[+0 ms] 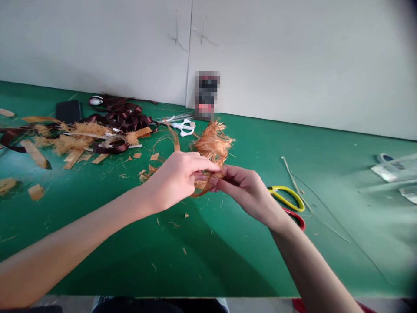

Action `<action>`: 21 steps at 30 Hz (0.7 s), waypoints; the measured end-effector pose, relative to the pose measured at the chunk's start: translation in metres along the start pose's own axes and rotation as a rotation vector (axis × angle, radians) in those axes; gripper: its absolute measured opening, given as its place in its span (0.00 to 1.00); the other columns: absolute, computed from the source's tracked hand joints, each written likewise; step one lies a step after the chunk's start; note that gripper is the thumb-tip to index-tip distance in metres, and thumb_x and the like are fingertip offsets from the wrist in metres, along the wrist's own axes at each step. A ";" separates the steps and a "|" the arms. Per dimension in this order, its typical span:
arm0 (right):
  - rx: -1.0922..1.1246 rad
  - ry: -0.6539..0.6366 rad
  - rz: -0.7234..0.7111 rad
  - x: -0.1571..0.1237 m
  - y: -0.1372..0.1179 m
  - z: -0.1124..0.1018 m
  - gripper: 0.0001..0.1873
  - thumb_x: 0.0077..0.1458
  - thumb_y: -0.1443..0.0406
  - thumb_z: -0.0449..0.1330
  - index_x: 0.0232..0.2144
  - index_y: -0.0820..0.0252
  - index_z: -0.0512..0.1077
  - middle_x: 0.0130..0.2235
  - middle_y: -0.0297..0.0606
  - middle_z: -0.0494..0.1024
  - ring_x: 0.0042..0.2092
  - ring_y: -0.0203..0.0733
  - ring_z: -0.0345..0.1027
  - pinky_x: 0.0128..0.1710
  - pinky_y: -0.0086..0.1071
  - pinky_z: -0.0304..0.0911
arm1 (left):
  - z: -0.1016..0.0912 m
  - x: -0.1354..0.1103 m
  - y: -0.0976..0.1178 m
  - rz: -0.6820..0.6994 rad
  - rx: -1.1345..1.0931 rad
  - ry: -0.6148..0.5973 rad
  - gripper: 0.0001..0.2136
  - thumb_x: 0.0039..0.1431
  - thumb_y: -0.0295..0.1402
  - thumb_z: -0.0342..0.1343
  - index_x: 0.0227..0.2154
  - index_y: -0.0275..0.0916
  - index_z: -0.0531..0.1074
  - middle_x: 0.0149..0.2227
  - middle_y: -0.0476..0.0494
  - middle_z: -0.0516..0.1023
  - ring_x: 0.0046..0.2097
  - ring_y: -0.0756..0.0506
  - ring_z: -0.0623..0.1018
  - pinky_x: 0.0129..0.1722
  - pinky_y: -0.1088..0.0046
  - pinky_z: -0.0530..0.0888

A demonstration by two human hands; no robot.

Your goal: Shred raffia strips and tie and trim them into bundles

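My left hand (177, 178) and my right hand (246, 189) meet above the green table (208, 256), both pinched on a frayed orange ribbon tuft (213, 145). The tuft's fringed end fans upward and away from me; its narrow base and a curling strip are held between my fingertips. My fingers are closed around that base from both sides.
Yellow-handled scissors (288, 198) and a red handle (296, 217) lie just right of my right hand. At the left lie dark brown ribbon (125, 115), orange frayed scraps (76, 137), white scissors (184, 127) and a black phone (67, 111). White packets (392, 169) sit far right. A white wall stands behind.
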State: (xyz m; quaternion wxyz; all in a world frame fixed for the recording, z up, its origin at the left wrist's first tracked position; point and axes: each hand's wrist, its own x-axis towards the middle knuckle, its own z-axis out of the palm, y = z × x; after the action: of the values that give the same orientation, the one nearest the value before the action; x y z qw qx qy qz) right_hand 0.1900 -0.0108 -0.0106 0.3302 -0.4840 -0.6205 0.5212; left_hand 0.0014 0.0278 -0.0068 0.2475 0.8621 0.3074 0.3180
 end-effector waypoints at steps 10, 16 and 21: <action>0.085 -0.098 0.034 0.000 0.002 -0.009 0.05 0.55 0.65 0.61 0.31 0.61 0.76 0.31 0.33 0.78 0.34 0.33 0.71 0.37 0.28 0.65 | -0.002 0.000 -0.004 0.089 -0.031 -0.057 0.18 0.54 0.15 0.48 0.40 0.34 0.79 0.33 0.44 0.82 0.31 0.51 0.75 0.32 0.75 0.74; 0.241 0.061 0.099 -0.007 0.004 0.009 0.08 0.52 0.61 0.65 0.26 0.60 0.76 0.26 0.32 0.78 0.30 0.32 0.70 0.34 0.27 0.65 | -0.002 -0.003 -0.004 0.123 0.033 -0.017 0.19 0.57 0.16 0.45 0.39 0.38 0.79 0.28 0.47 0.80 0.30 0.51 0.72 0.28 0.77 0.71; 0.262 0.185 0.226 -0.018 0.009 0.022 0.11 0.51 0.58 0.65 0.26 0.60 0.77 0.21 0.31 0.74 0.25 0.31 0.64 0.28 0.27 0.61 | -0.002 -0.004 -0.009 0.048 0.025 -0.071 0.15 0.60 0.21 0.49 0.42 0.39 0.77 0.35 0.46 0.80 0.37 0.50 0.75 0.38 0.75 0.73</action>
State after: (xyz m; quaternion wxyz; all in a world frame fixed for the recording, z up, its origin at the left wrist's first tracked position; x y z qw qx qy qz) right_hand 0.1783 -0.0349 -0.0229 0.3851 -0.5494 -0.4561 0.5847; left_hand -0.0059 0.0316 -0.0125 0.2397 0.8829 0.2817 0.2892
